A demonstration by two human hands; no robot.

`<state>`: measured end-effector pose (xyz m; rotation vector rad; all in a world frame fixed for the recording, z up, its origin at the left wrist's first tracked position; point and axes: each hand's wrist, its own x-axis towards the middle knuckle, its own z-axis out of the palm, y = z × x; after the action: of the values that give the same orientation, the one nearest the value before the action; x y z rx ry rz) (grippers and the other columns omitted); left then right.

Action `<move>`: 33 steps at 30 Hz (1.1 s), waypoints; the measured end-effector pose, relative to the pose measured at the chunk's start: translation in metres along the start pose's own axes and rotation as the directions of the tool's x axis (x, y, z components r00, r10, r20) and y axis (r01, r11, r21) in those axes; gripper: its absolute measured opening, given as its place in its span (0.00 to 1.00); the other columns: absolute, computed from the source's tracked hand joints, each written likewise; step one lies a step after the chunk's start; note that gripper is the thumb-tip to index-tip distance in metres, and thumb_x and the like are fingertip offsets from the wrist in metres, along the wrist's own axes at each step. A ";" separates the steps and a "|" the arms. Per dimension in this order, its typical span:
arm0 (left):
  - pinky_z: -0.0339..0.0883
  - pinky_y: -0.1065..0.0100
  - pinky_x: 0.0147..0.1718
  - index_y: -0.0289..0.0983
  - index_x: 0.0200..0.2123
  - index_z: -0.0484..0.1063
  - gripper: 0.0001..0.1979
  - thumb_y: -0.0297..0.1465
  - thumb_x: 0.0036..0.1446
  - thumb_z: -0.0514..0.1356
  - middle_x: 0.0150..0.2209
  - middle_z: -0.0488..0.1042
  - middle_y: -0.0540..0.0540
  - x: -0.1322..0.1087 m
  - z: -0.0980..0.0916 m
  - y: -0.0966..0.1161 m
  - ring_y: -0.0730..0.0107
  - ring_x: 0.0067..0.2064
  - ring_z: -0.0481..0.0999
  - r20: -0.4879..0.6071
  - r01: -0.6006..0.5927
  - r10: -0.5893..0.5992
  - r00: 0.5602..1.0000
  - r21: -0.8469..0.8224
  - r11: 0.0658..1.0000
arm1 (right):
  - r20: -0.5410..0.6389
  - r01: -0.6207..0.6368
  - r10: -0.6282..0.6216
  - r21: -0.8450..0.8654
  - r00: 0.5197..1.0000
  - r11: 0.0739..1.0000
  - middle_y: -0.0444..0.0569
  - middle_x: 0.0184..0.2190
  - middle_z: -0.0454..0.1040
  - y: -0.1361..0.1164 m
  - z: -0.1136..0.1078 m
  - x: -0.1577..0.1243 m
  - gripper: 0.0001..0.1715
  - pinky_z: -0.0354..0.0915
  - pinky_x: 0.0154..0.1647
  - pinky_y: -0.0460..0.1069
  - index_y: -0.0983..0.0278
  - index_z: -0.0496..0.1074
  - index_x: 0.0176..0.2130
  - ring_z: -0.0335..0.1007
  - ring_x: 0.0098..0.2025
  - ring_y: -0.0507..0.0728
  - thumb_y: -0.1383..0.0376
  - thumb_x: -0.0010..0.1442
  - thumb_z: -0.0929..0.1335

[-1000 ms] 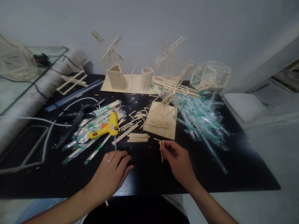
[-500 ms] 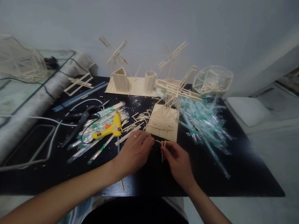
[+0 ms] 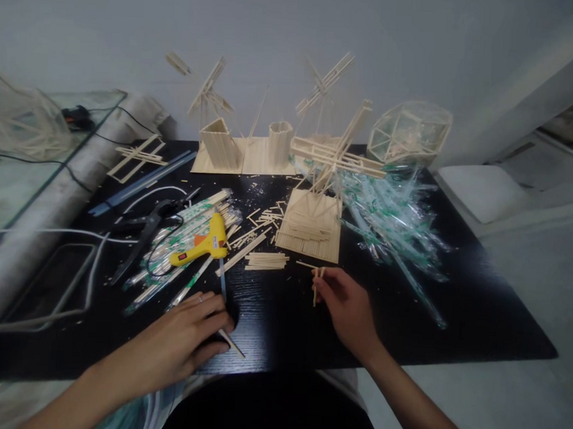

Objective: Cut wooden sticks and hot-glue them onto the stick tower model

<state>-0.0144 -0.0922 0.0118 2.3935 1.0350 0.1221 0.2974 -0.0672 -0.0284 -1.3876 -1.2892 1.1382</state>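
My left hand (image 3: 189, 331) is low over the front of the black table, thumb and fingers closed on a thin wooden stick (image 3: 233, 344) whose end points toward me. Just beyond it lies a yellow hot glue gun (image 3: 203, 243) with a bluish glue stick (image 3: 222, 280) at its back. To the right, my right hand (image 3: 346, 304) pinches short wooden sticks (image 3: 315, 293); another thin piece sticks out leftward from its fingertips. A windmill-like stick model (image 3: 334, 162) stands on a square slatted base (image 3: 309, 241) just beyond that hand.
Short cut sticks (image 3: 266, 261) lie in a row mid-table, near scattered offcuts. Plastic-wrapped stick bundles (image 3: 190, 228) and black cutters (image 3: 154, 230) are left; clear wrappers (image 3: 392, 213) are right. More stick models (image 3: 217, 147) stand at the back. A white cable (image 3: 64, 233) crosses the left side.
My left hand has moved from beside the model's base back toward me and left, onto the thin stick, which has turned slightly. A row of short sticks is now uncovered. My right hand keeps its pinch.
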 end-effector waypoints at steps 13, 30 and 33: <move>0.66 0.65 0.23 0.37 0.33 0.70 0.10 0.23 0.65 0.52 0.26 0.74 0.45 0.063 0.039 0.044 0.61 0.27 0.76 -0.213 0.218 -0.135 0.968 0.442 0.870 | 0.236 0.045 -0.019 -0.104 0.972 0.994 0.45 0.32 0.79 -0.005 0.032 -0.001 0.14 0.76 0.36 0.50 0.61 0.77 0.48 0.77 0.32 0.55 0.63 0.61 0.73; 0.71 0.51 0.53 0.44 0.49 0.73 0.09 0.34 0.67 0.58 0.50 0.76 0.43 -0.002 -0.008 -0.028 0.54 0.53 0.76 -0.508 0.163 -0.070 0.859 0.140 0.977 | 0.574 0.588 -0.274 -0.481 0.772 0.650 0.54 0.60 0.75 -0.023 -0.006 0.004 0.25 0.64 0.66 0.67 0.59 0.77 0.53 0.66 0.65 0.68 0.64 0.57 0.79; 0.73 0.46 0.50 0.41 0.48 0.73 0.12 0.39 0.66 0.58 0.47 0.77 0.40 -0.020 -0.036 -0.069 0.47 0.49 0.78 -0.651 0.491 -0.302 0.696 0.124 0.862 | 0.742 0.634 -0.175 -0.397 0.648 0.663 0.55 0.67 0.67 -0.031 0.008 0.005 0.38 0.62 0.69 0.65 0.58 0.72 0.61 0.61 0.69 0.68 0.61 0.53 0.81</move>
<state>-0.0835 -0.0510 0.0107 2.3458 1.9915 0.6742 0.2844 -0.0608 0.0009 -0.9915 -2.5747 0.8769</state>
